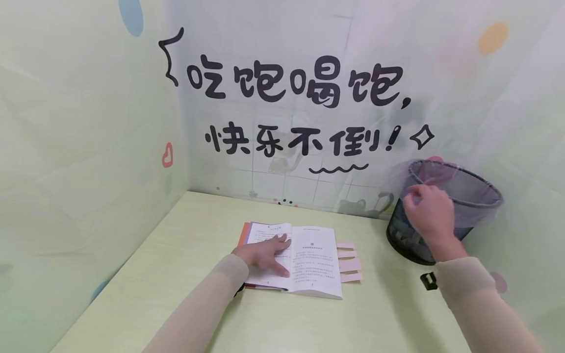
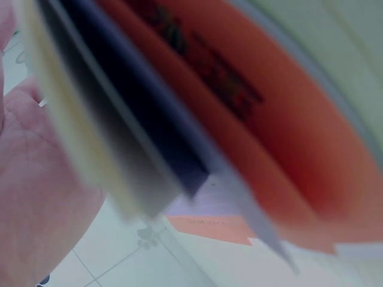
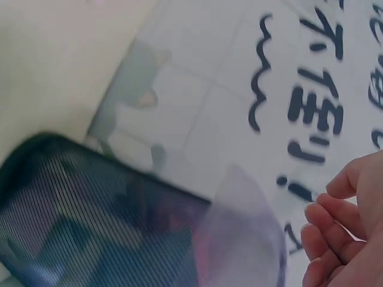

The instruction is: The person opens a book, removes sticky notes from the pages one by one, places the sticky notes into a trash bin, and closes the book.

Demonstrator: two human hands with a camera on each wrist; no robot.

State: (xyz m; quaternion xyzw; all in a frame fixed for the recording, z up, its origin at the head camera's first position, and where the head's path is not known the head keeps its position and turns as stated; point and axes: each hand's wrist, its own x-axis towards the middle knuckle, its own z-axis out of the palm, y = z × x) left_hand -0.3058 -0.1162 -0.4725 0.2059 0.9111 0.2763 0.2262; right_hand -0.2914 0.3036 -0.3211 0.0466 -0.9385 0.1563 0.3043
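Note:
An open book (image 1: 315,260) lies on the table, with pink sticky tabs (image 1: 350,265) jutting from its right edge. My left hand (image 1: 265,255) rests on the left page, fingers spread. In the left wrist view, that hand (image 2: 42,191) is beside the book's blurred page edges and orange cover (image 2: 287,137). At the near upper edge of a black mesh wastebasket (image 1: 397,235) is my right hand (image 1: 430,213), raised. The right wrist view has this hand (image 3: 344,233) with loosely curled fingers and nothing visible in them.
A translucent purple bag (image 1: 478,215) lines the wastebasket and folds over its rim. Behind the pale table (image 1: 185,274) hangs a printed backdrop (image 1: 282,29) with black lettering. Another backdrop panel (image 1: 88,147) closes off the left side.

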